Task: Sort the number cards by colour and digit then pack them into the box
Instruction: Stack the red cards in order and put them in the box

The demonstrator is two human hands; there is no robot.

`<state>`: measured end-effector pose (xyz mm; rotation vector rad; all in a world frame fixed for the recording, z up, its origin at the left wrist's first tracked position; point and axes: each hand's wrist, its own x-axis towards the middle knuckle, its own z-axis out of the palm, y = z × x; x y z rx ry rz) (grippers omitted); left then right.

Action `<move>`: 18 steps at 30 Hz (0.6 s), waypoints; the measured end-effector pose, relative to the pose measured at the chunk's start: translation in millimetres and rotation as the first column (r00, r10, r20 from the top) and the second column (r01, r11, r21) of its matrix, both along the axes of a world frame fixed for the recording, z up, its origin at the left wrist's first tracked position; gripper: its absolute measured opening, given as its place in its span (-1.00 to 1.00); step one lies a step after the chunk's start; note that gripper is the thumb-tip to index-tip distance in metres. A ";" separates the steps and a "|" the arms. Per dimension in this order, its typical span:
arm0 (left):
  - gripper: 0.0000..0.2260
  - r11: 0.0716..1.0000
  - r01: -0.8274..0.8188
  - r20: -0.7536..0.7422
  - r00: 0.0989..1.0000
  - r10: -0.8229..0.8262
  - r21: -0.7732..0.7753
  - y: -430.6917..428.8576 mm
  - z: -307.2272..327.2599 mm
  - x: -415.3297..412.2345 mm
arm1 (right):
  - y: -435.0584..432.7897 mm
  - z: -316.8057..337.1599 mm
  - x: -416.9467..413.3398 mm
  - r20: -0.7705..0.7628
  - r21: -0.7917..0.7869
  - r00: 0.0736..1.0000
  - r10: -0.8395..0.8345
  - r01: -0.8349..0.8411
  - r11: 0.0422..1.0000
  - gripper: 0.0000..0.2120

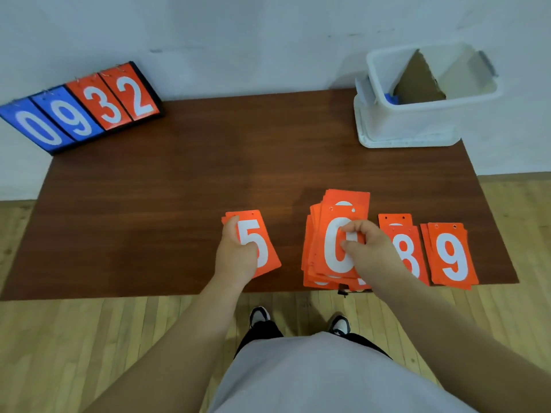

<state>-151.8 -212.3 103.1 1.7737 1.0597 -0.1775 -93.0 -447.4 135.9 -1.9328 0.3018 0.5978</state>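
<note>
at the near edge, left hand [235, 253] grips the 5 cards [264, 234], right hand [368, 242] pinches the 0 card [334, 248]: lift it singly.

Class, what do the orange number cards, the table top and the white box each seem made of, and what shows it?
Orange number cards: probably thin matt plastic sheet; stiff, flat, punched holes. Table top: dark wood or veneer, faint sheen, visible grain. White box: cloudy moulded plastic, rolled rim; brown cardboard divider inside.
</note>
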 end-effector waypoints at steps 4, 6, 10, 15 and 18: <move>-0.38 0.987 0.140 0.011 0.990 -0.140 -0.076 15.6 15.5 11.9 | 32.1 9.4 -2.7 -0.032 0.106 0.998 -0.053 0.057 0.993 -0.84; -0.39 0.973 0.192 0.036 0.981 -0.189 -0.128 24.5 18.6 15.7 | 48.0 11.6 -7.0 -0.117 0.255 0.987 -0.113 0.140 0.957 -0.78; -0.46 0.921 0.331 0.149 0.941 -0.305 -0.207 32.2 29.7 20.7 | 76.0 23.4 -14.9 -0.364 0.579 0.910 -0.201 0.390 0.716 -0.77; -0.63 0.913 0.350 0.275 0.917 -0.289 -0.211 26.9 49.9 29.9 | 91.3 26.5 -22.1 -0.328 0.504 0.834 -0.443 0.551 0.665 -0.82; -0.64 0.902 0.371 0.324 0.900 -0.291 -0.220 24.7 55.8 31.1 | 87.2 29.9 -27.8 -0.287 0.465 0.820 -0.494 0.571 0.677 -0.83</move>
